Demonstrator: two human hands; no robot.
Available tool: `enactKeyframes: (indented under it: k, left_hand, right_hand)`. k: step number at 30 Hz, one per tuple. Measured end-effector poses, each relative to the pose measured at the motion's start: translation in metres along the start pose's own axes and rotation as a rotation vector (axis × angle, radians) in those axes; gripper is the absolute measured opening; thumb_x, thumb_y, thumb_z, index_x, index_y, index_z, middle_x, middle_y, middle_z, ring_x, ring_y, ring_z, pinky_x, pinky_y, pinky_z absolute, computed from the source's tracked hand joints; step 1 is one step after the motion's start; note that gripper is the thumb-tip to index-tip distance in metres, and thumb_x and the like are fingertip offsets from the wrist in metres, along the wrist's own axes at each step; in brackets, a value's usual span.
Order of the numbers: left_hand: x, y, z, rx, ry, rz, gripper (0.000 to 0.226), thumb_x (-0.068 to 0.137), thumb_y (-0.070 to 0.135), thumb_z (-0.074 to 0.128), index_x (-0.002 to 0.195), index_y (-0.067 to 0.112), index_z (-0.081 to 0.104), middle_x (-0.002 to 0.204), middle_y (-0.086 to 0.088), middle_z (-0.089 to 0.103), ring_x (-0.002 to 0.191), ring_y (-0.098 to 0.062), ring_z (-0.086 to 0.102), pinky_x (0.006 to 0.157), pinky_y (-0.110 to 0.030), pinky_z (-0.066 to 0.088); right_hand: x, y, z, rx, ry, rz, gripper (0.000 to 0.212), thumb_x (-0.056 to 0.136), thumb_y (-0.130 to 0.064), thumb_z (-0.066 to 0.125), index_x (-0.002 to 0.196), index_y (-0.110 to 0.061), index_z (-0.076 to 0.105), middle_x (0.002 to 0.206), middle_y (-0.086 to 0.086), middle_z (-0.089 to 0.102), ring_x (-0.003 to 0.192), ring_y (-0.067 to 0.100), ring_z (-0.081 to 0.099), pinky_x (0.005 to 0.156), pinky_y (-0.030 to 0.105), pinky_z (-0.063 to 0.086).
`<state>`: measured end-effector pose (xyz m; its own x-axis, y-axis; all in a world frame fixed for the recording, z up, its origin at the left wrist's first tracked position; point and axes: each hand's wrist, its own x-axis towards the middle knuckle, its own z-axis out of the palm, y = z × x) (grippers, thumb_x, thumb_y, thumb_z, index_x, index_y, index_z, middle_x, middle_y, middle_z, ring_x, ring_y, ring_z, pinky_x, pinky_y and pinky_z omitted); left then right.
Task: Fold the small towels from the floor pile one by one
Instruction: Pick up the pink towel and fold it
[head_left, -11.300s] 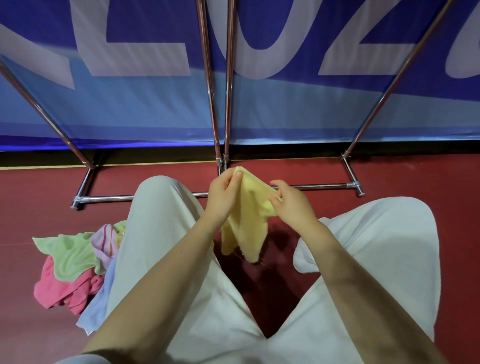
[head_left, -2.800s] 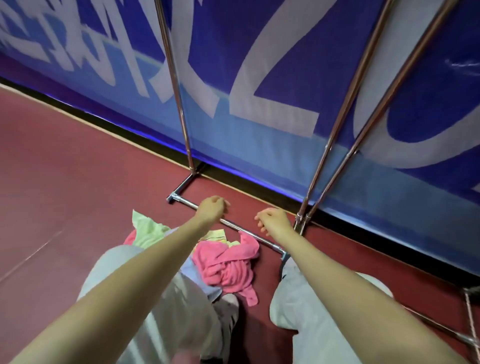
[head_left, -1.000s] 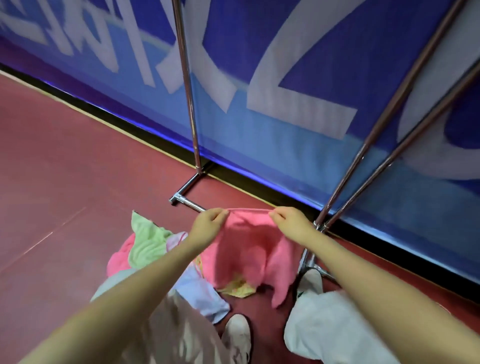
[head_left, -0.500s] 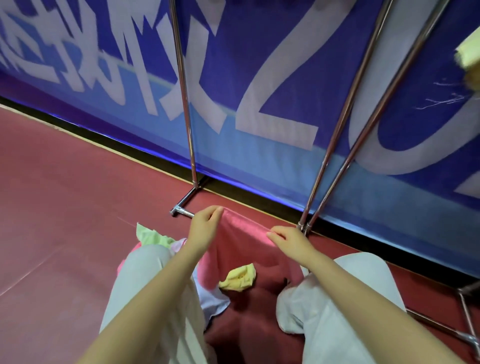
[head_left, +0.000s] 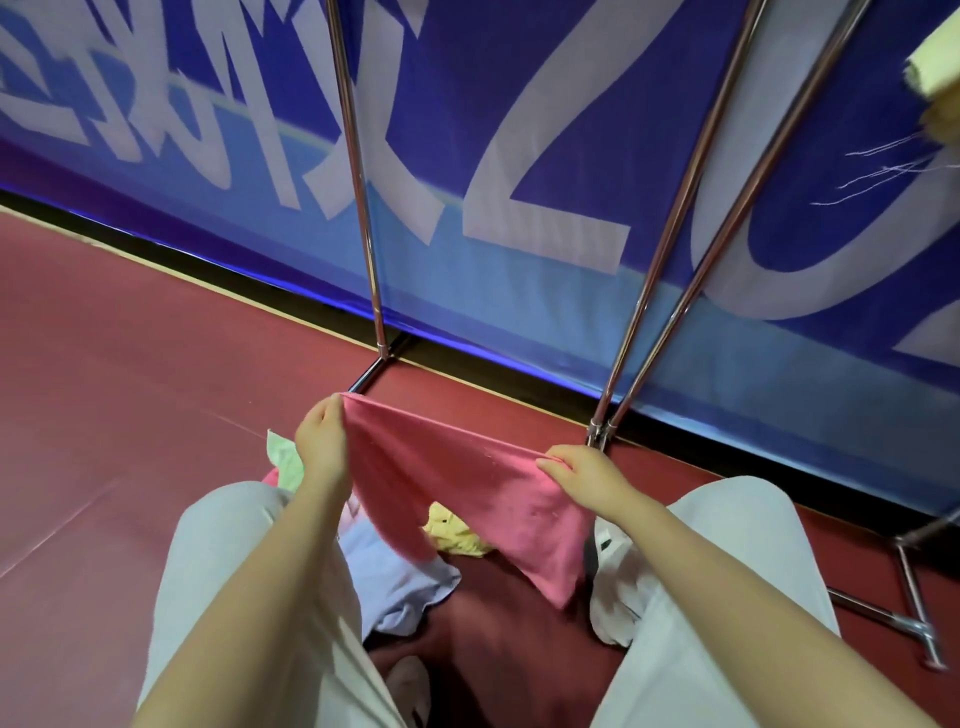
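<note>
We pinched the pink terry towel (head_left: 467, 499) by its top corners, left hand (head_left: 322, 447) and right hand (head_left: 587, 480); it hung centre-frame, top edge taut, probably unfolded.

Pink towel (head_left: 467, 488), yellow towel (head_left: 454, 532), maroon floor (head_left: 130, 389).

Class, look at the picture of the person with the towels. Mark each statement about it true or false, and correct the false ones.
1. Both hands hold the pink towel by its top edge. True: the left hand and the right hand each pinch a corner.
2. The pink towel is already folded into a small square. False: it hangs spread open between the hands.
3. A yellow towel lies on the floor under it. True.
4. The floor is blue. False: it is dark red.
5. The left hand is empty. False: it grips the towel.
</note>
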<state>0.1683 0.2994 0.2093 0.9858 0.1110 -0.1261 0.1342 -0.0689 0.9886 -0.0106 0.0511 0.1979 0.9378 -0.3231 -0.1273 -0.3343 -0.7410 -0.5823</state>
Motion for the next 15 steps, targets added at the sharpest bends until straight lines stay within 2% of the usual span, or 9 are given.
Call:
enactKeyframes:
  k: [2,5,7,8,9,11,13,14,15]
  left_hand:
    - [0.005,0.0,-0.007,-0.017,0.041,-0.041,0.031,0.095,0.017,0.048,0.068,0.028,0.059,0.074,0.007,0.055,0.076,-0.012,0.046,0.076,-0.028,0.038]
    - [0.016,-0.008,-0.018,-0.013,0.065,-0.068,0.032,0.092,0.016,0.048,0.061,0.025,0.055,0.068,0.007,0.048,0.08,-0.016,0.044,0.079,-0.03,0.037]
    - [0.025,-0.021,-0.024,0.008,0.065,-0.073,0.027,0.087,0.024,0.049,0.063,0.022,0.06,0.073,0.004,0.055,0.091,-0.016,0.049,0.094,-0.031,0.041]
    - [0.028,-0.026,-0.027,0.033,0.066,-0.077,0.026,0.085,0.03,0.05,0.065,0.023,0.065,0.08,0.002,0.063,0.102,-0.018,0.053,0.104,-0.035,0.04]
    - [0.027,-0.026,-0.028,0.05,0.053,-0.084,0.025,0.084,0.033,0.051,0.068,0.025,0.069,0.09,-0.001,0.068,0.113,-0.021,0.054,0.109,-0.037,0.038]
    - [0.026,-0.026,-0.03,0.027,0.012,-0.144,0.019,0.091,0.028,0.053,0.089,0.023,0.072,0.105,-0.004,0.065,0.11,-0.021,0.054,0.102,-0.031,0.041]
    - [0.024,-0.025,-0.028,0.105,-0.074,-0.199,0.028,0.099,0.023,0.049,0.121,0.011,0.062,0.118,-0.002,0.061,0.106,-0.018,0.053,0.096,-0.027,0.039]
    - [0.023,-0.024,-0.026,0.172,-0.12,-0.188,0.034,0.1,0.024,0.047,0.128,0.009,0.058,0.123,-0.004,0.061,0.106,-0.018,0.053,0.092,-0.024,0.037]
    - [0.018,-0.019,-0.021,0.222,-0.158,-0.131,0.03,0.098,0.022,0.049,0.123,0.009,0.061,0.118,-0.005,0.063,0.1,-0.016,0.053,0.087,-0.024,0.037]
  right_hand:
    - [-0.004,0.003,0.001,-0.021,-0.014,0.017,0.035,0.094,-0.032,0.056,0.06,-0.029,0.048,0.062,-0.007,0.053,0.071,0.017,0.052,0.066,0.03,0.038]
    - [-0.005,0.008,-0.003,0.011,-0.001,0.048,0.038,0.094,-0.033,0.056,0.057,-0.028,0.046,0.057,-0.008,0.049,0.064,0.012,0.047,0.061,0.025,0.035]
    - [-0.005,0.009,-0.005,0.112,0.044,0.064,0.036,0.094,-0.029,0.057,0.059,-0.024,0.05,0.057,-0.007,0.048,0.062,0.01,0.046,0.065,0.029,0.036]
    - [-0.005,0.009,-0.005,0.162,0.062,0.069,0.035,0.094,-0.027,0.058,0.061,-0.019,0.052,0.058,-0.007,0.049,0.061,0.011,0.045,0.066,0.029,0.035]
    - [-0.005,0.007,-0.005,0.199,0.07,0.067,0.033,0.094,-0.025,0.058,0.064,-0.013,0.055,0.061,-0.003,0.05,0.062,0.012,0.045,0.066,0.029,0.035]
    - [-0.002,-0.001,-0.003,0.249,0.065,0.066,0.026,0.094,-0.022,0.058,0.076,-0.003,0.064,0.073,0.003,0.059,0.071,0.012,0.051,0.068,0.023,0.038]
    - [0.003,-0.014,0.0,0.308,0.104,0.059,0.015,0.092,-0.017,0.061,0.093,-0.005,0.069,0.091,0.001,0.066,0.086,0.01,0.057,0.07,0.005,0.038]
    - [0.006,-0.023,0.003,0.344,0.143,0.049,0.014,0.091,-0.016,0.062,0.098,-0.007,0.069,0.096,0.0,0.066,0.091,0.008,0.058,0.073,-0.001,0.036]
    - [0.008,-0.032,0.005,0.384,0.182,0.033,0.015,0.09,-0.015,0.063,0.102,-0.008,0.069,0.099,-0.001,0.066,0.093,0.007,0.058,0.074,-0.003,0.035]
